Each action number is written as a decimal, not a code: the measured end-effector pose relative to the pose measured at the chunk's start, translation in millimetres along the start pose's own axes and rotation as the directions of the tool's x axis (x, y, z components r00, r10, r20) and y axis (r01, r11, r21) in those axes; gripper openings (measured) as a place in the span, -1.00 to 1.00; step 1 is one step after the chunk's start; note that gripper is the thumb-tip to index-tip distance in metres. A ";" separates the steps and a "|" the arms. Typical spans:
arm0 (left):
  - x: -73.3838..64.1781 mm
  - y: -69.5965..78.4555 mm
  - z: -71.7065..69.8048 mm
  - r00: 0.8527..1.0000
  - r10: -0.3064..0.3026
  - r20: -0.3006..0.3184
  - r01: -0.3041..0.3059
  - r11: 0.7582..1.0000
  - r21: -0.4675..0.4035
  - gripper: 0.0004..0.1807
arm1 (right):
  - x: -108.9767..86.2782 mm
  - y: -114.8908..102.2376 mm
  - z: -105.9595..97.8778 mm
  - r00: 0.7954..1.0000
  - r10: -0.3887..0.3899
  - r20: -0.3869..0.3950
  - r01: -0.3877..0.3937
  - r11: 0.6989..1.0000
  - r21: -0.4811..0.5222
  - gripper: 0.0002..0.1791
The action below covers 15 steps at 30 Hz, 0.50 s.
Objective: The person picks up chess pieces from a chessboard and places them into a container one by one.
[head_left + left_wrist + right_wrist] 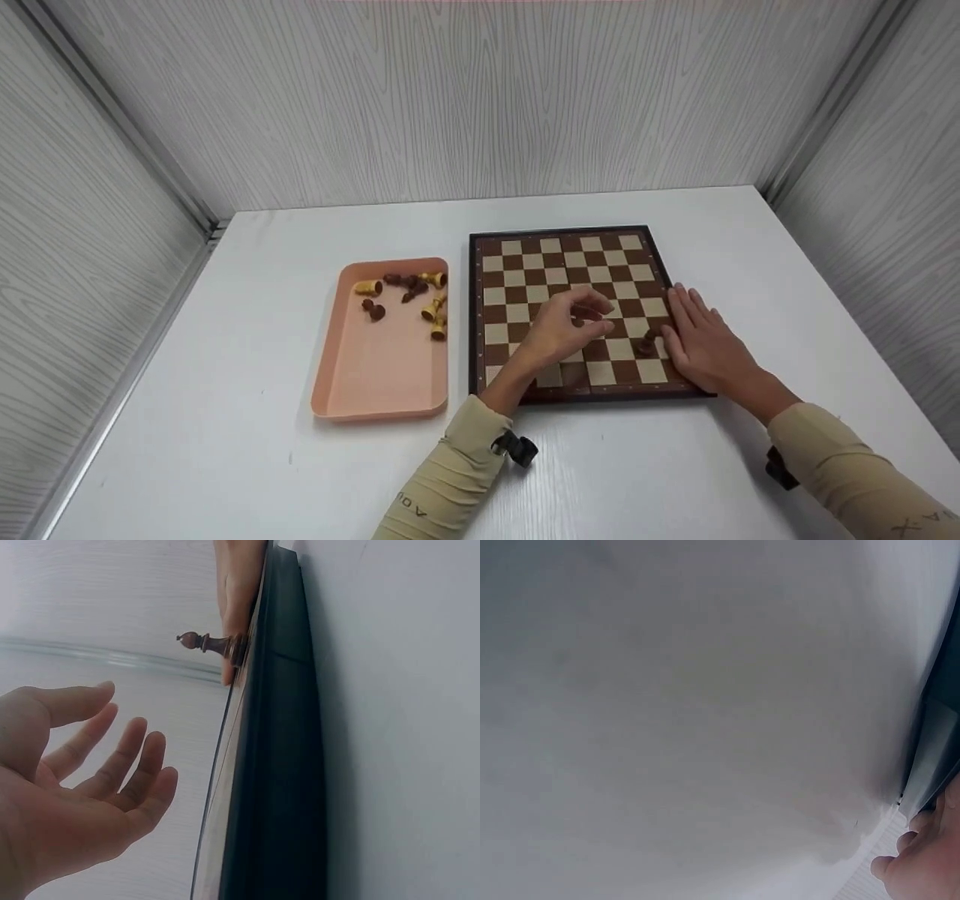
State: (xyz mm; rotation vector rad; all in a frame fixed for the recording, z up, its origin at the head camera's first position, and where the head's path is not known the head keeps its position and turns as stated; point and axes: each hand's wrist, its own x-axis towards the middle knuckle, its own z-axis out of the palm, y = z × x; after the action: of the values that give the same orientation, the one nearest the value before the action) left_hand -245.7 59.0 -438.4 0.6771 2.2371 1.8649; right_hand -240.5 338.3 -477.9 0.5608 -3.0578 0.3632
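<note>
A dark brown chess bishop stands upright on the chessboard near its front right corner; the left wrist view shows the bishop side-on. Over the middle of the board hovers my left hand, its fingers loosely bent and apart, with nothing between them. The thumb and fingertips do not meet in the left wrist view. My right hand rests with straight fingers along the board's right edge, its thumb close to the bishop. Whether that thumb touches the bishop I cannot tell.
Left of the board lies a pink tray. Several chess pieces lie on their sides in its far half, including a dark piece and a yellow piece. Pale wood-grain panels enclose the white table at the back and sides.
</note>
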 end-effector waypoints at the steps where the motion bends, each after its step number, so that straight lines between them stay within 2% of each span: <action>1: 0.5 -0.1 2.1 1.000 -0.005 0.000 0.005 1.000 0.001 -0.75 | 0.0 -0.1 0.1 1.000 0.000 0.001 0.000 1.000 -0.002 -0.26; 11: 6.8 -2.9 22.8 1.000 0.005 0.002 -0.005 1.000 0.028 -0.78 | 1.9 0.3 -1.5 0.999 0.012 0.031 -0.012 1.000 -0.012 -0.25; 15: 8.6 -3.6 30.3 1.000 -0.016 -0.002 0.016 0.999 0.052 -0.77 | 1.8 0.1 -1.5 0.999 0.018 0.036 -0.018 1.000 -0.013 -0.24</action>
State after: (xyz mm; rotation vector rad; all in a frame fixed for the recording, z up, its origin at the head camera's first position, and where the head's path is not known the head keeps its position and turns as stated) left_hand -242.3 89.3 -447.0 0.6642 2.2922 1.8072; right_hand -242.3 338.1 -476.4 0.5459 -3.0995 0.3383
